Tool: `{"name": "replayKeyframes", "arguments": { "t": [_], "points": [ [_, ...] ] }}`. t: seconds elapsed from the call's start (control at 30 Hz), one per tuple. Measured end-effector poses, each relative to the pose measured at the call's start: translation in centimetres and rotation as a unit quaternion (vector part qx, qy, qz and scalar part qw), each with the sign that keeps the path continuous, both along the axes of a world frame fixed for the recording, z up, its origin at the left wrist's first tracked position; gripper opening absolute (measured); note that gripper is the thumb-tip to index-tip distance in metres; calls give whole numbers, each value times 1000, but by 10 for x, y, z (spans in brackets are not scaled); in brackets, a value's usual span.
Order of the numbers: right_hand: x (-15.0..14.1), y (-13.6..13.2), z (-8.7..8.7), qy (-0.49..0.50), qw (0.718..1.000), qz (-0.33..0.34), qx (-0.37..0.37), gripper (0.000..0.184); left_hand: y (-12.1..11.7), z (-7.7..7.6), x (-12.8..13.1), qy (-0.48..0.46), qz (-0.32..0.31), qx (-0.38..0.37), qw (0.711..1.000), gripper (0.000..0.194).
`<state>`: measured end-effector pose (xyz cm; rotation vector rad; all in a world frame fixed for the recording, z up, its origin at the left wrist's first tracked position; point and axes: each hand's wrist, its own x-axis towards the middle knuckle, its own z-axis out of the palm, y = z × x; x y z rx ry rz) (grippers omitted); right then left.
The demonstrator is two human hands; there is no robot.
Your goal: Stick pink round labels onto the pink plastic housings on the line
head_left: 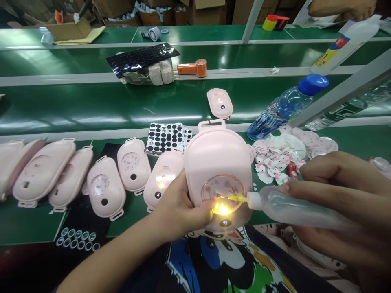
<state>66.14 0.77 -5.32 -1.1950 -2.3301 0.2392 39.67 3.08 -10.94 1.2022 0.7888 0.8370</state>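
Note:
My left hand (179, 209) grips a pink plastic shell (217, 162) from its left side, thumb on the round recess at its lower face. My right hand (339, 203) is wrapped round a clear squeeze bottle (293, 209). The bottle's yellow needle tip (236, 198) touches the rim of that recess, where a bright yellow glare shows. A row of several similar pink shells (105, 189) lies on the green table to the left. One more pink shell (220, 102) lies just beyond the held one.
A sheet of black round stickers (165, 137) lies behind the row. Round printed discs (275, 158) are piled at the right beside a blue-capped water bottle (285, 106). An orange tool (193, 68) and a black sheet (142, 57) sit farther back. Another person's hand (342, 8) shows at top right.

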Motion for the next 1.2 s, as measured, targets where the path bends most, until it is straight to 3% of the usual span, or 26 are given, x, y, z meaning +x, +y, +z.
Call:
{"name": "replayKeyframes", "arguments": {
  "t": [0.3, 0.43, 0.5, 0.57, 0.63, 0.67, 0.73, 0.83, 0.9, 1.03, 1.13, 1.2],
  "points": [
    [-2, 1, 2, 4, 1000, 12, 12, 28, 1, 1, 2, 21, 1, -9, 1000, 37],
    [4, 6, -6, 106, 994, -22, -14, 33, 3, -6, -6, 47, 29, -21, 998, 39],
    [9, 9, -22, 267, 958, -81, -74, 31, 6, -13, -17, 63, 67, -25, 995, 41],
    [11, 14, -44, 433, 876, -135, -163, 25, 11, -19, -31, 72, 121, -38, 989, 43],
    [6, 22, -67, 508, 808, -153, -258, 24, 18, -23, -45, 65, 168, -47, 982, 42],
    [1, 28, -78, 510, 793, -153, -295, 25, 21, -24, -51, 53, 187, -46, 980, 41],
    [-14, 44, -95, 458, 812, -168, -320, 33, 28, -24, -58, 25, 214, -33, 976, 38],
    [-38, 76, -113, 252, 908, -221, -251, 38, 34, -19, -62, 9, 244, -8, 970, 40],
    [-51, 97, -120, 113, 944, -232, -204, 32, 35, -16, -61, 2, 256, 6, 967, 40],
    [-63, 113, -123, 33, 957, -226, -179, 23, 34, -12, -62, 11, 257, 0, 966, 36],
    [-63, 97, -114, -23, 967, -239, -86, 41, 34, -16, -62, 38, 249, -22, 967, 37],
    [-60, 78, -106, -81, 977, -196, -31, 34, 35, -20, -61, 36, 235, -36, 971, 38]
  ]
}}
